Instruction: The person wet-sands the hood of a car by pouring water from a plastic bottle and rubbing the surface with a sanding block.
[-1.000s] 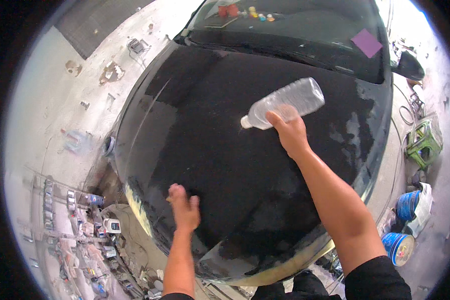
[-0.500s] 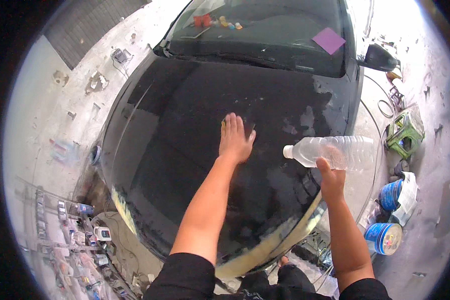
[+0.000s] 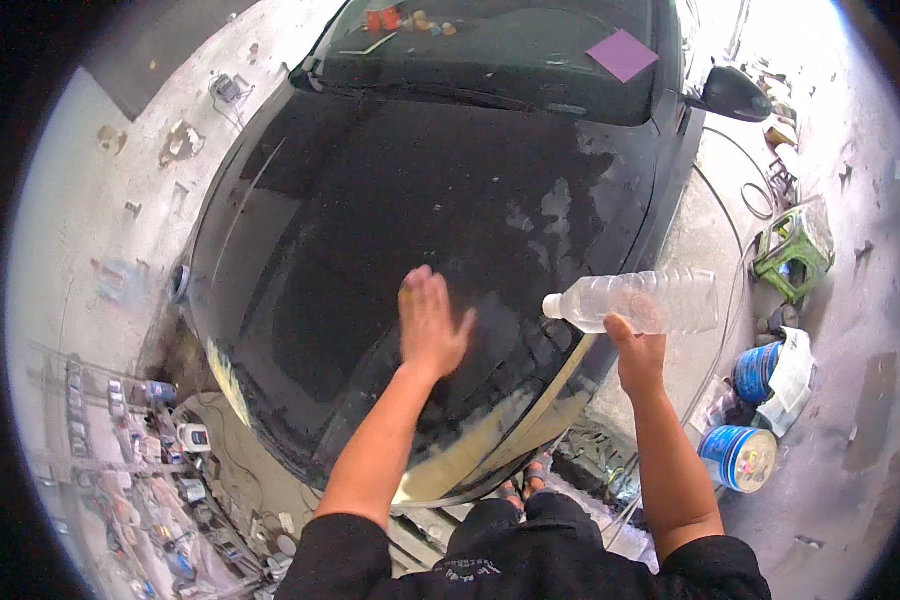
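Observation:
My left hand (image 3: 435, 325) lies flat on the black car hood (image 3: 370, 210), its fingers stretched out and slightly blurred. A small yellowish patch shows at the fingertips; whether something is under the palm is hidden. In my right hand (image 3: 640, 352) is a clear plastic bottle (image 3: 660, 300), gripped around its lower side above the hood's right edge. The bottle lies nearly level, its white cap (image 3: 552, 306) pointing left. Dull grey patches mark the hood's right half, and its front edge is pale yellow.
A purple sheet (image 3: 622, 56) rests on the windshield, near the side mirror (image 3: 735, 95). At right stand a green stool (image 3: 795, 255) and blue tins (image 3: 735, 455), beside a hose (image 3: 735, 235). Cluttered shelves (image 3: 140, 480) fill the lower left.
My left hand has slid back over the hood, nearer to me and a little left. My right hand still holds the bottle level. The whole view has shifted slightly.

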A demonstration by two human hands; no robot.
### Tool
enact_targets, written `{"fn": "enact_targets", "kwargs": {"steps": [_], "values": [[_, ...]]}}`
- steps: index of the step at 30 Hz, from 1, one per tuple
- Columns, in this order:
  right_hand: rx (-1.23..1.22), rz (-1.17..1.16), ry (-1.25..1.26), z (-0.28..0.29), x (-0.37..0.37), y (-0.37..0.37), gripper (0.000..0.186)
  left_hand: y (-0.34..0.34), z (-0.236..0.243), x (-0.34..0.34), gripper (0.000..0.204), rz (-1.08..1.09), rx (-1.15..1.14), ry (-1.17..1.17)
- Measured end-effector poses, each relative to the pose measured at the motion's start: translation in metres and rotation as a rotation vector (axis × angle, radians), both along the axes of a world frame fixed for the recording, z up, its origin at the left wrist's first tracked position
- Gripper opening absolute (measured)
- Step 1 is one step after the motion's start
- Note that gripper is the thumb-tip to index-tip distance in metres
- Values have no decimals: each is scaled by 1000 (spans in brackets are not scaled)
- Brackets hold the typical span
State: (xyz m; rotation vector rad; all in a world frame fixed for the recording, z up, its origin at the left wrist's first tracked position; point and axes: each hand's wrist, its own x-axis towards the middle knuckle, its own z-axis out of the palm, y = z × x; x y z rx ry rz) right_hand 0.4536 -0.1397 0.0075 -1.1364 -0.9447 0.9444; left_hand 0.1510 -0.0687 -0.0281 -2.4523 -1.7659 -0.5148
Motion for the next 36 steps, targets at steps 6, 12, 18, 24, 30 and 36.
{"fn": "enact_targets", "kwargs": {"steps": [6, 12, 18, 24, 30, 36], "values": [[88, 27, -78, 21, -12, -8, 45, 5, 4, 33, 77, -44, -129, 40], [80, 0, -153, 32, -13, -20, 47, -135, -17, -72, 81, 59, -177, 11], [110, 31, -116, 34, 7, 11, 42, -156, -34, -91, 85, 119, -151, 12], [112, 108, -142, 26, 56, 90, 48, -37, -11, 8, 80, 69, -71, 102], [246, 256, -246, 19, 149, 203, 47, 119, 20, 162, 81, 138, -163, 103], [234, 366, -172, 53, 222, 283, 45, 232, 43, 282, 80, 162, -97, 53]]}}
